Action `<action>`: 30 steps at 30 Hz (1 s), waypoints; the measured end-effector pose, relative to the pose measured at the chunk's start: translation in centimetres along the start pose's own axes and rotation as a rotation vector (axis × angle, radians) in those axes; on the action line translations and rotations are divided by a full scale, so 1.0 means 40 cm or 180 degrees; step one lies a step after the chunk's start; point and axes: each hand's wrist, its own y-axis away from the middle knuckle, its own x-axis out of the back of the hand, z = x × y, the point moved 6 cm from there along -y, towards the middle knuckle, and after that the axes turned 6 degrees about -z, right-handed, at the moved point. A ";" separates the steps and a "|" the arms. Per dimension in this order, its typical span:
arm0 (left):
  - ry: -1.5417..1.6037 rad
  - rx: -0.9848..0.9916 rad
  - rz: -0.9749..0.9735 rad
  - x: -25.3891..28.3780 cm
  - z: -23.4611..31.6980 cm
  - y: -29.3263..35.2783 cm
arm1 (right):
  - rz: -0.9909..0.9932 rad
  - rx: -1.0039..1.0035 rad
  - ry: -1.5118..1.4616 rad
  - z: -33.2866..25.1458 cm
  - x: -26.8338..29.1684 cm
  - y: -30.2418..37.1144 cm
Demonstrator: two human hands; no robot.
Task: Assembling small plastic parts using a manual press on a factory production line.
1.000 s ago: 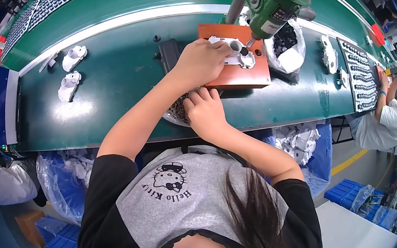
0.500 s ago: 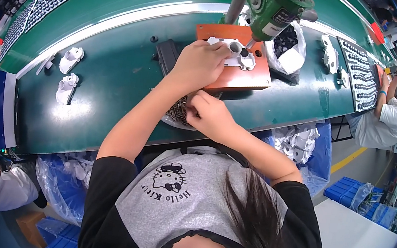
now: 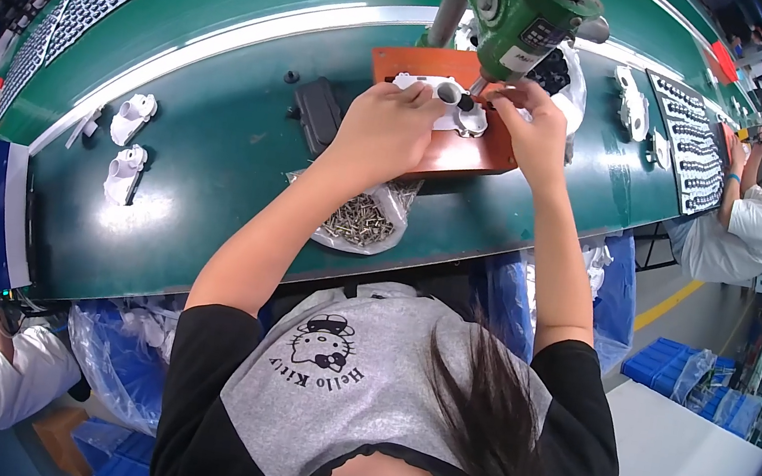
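A white plastic housing [image 3: 471, 123] with round openings lies on an orange block [image 3: 493, 152] under a green machine head [image 3: 515, 25]. My left hand [image 3: 391, 124] is closed on the left side of this housing, its fingers curled by a round opening. At the housing's right end, close to the machine's tip [image 3: 478, 86], the fingers of my right hand [image 3: 532, 128] are pinched together. Whatever they hold is too small or hidden to make out. Between my forearms a clear plastic bag [image 3: 389, 236] holds many small metal screws [image 3: 359, 220].
A dark case [image 3: 318, 112] lies left of the block. More white housings [image 3: 124, 173] stand at the table's left; another [image 3: 631, 107] is at right, beside a tray of small parts [image 3: 692, 144]. Behind the block is a bag of black parts [image 3: 552, 73]. Other people work at both sides.
My right hand has risen from the screw bag to the right end of the housing, uncovering the screws. My left hand stays on the housing.
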 end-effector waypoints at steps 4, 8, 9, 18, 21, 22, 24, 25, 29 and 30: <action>0.0046 0.0041 -0.0015 0.005 0.000 0.003 | -0.0168 0.0128 0.0170 -0.006 -0.033 -0.021; 0.0023 0.0060 -0.0073 -0.002 -0.005 0.002 | -0.0319 -0.0019 -0.0010 0.017 -0.050 -0.026; 0.0012 0.0047 -0.0048 0.001 -0.004 0.002 | -0.0335 0.0077 0.0007 0.018 -0.052 -0.028; 0.0044 0.0009 0.0062 0.005 -0.008 0.005 | -0.0333 0.0291 0.0094 -0.017 -0.051 -0.017; 0.0075 0.0034 0.0010 0.010 -0.004 0.002 | -0.0343 0.0209 0.0085 -0.016 -0.048 -0.017; 0.0085 0.0042 -0.0009 0.010 -0.003 0.002 | -0.0354 0.0193 0.0100 -0.015 -0.048 -0.016; 0.0066 0.0033 -0.0016 0.009 -0.003 0.003 | -0.0400 0.0292 0.0160 -0.002 -0.047 -0.020; 0.0038 0.0030 -0.0018 0.007 -0.004 0.004 | -0.0450 0.0399 0.0215 0.002 -0.049 -0.021; -0.0010 -0.0013 0.0075 0.001 -0.009 0.005 | -0.0480 0.0828 0.0443 -0.013 -0.053 0.004; 0.0016 -0.0018 0.0070 0.000 -0.009 0.005 | -0.0507 0.0821 0.0452 -0.016 -0.053 0.017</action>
